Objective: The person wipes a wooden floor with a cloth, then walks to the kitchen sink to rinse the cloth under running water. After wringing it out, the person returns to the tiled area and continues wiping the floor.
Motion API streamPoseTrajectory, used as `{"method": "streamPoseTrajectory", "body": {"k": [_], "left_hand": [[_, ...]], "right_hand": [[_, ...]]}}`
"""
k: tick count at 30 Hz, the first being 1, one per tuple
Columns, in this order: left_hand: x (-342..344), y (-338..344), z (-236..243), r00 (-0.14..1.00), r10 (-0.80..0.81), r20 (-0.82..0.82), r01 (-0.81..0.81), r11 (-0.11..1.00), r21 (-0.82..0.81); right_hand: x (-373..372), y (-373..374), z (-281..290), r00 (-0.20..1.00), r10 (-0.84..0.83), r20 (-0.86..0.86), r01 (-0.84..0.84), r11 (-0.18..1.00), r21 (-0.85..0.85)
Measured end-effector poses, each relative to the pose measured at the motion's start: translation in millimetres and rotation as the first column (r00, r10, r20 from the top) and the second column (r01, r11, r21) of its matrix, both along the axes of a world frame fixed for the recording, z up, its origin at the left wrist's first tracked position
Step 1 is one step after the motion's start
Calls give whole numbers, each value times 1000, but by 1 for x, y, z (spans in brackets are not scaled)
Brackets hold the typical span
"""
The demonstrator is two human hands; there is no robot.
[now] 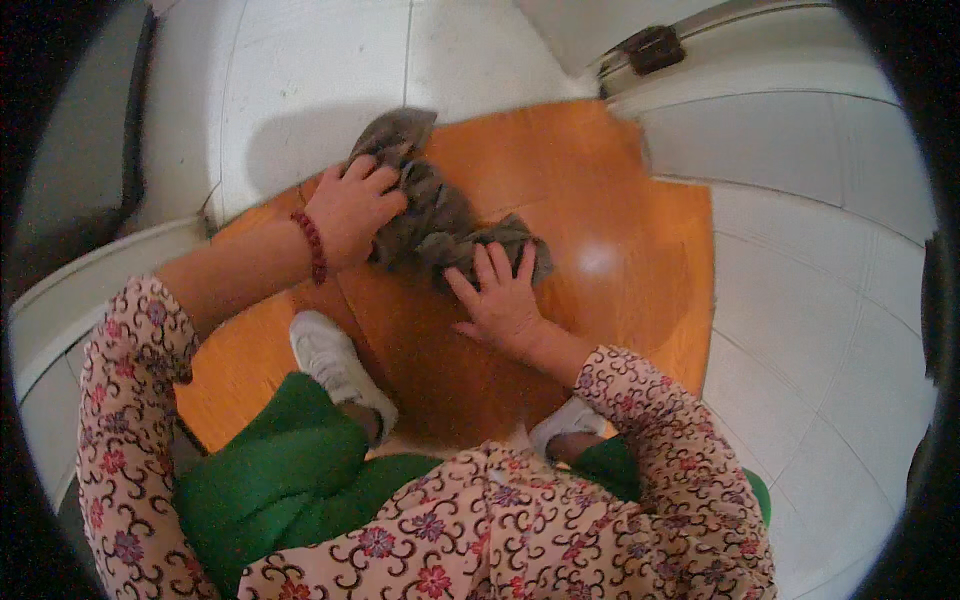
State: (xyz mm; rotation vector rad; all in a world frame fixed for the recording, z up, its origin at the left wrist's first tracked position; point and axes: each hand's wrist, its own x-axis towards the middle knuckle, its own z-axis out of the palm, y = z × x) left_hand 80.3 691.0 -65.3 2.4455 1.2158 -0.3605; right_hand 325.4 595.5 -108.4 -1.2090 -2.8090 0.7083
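grey cloth (440,215), left hand (350,210) clutching, right hand (500,295) flat

Prob. a home, indoors: orange wood-look floor (610,250) meets white floor tiles (820,330), w/ a door threshold strip (700,25) at top and a dark cushioned seat (85,150) at left. Exact room can't tell.

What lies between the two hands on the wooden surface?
In the head view, the crumpled grey-brown cloth spans the stretch between the left hand and the right hand; both hands rest on it, over the orange wooden surface.
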Motion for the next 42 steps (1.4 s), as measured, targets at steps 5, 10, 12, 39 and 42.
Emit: {"method": "streamPoseTrajectory", "body": {"k": [5, 10, 12, 39, 42], "left_hand": [[-21, 20, 7, 987, 141, 72, -143, 990, 18], [3, 16, 42, 857, 18, 515, -45, 998, 40], [29, 4, 34, 855, 32, 518, -28, 999, -16], [37, 35, -32, 920, 162, 358, -157, 987, -41], [10, 36, -47, 865, 251, 435, -259, 965, -42]], "right_hand": [[1, 54, -1, 956, -276, -96, 283, 957, 67], [61, 101, 35, 850, -522, -68, 524, 852, 10], [73, 109, 37, 714, -694, 92, 686, 719, 107], [12, 221, -15, 513, -797, 319, 751, 597, 283], [11, 228, -6, 618, -729, 293, 748, 661, 64]]}}
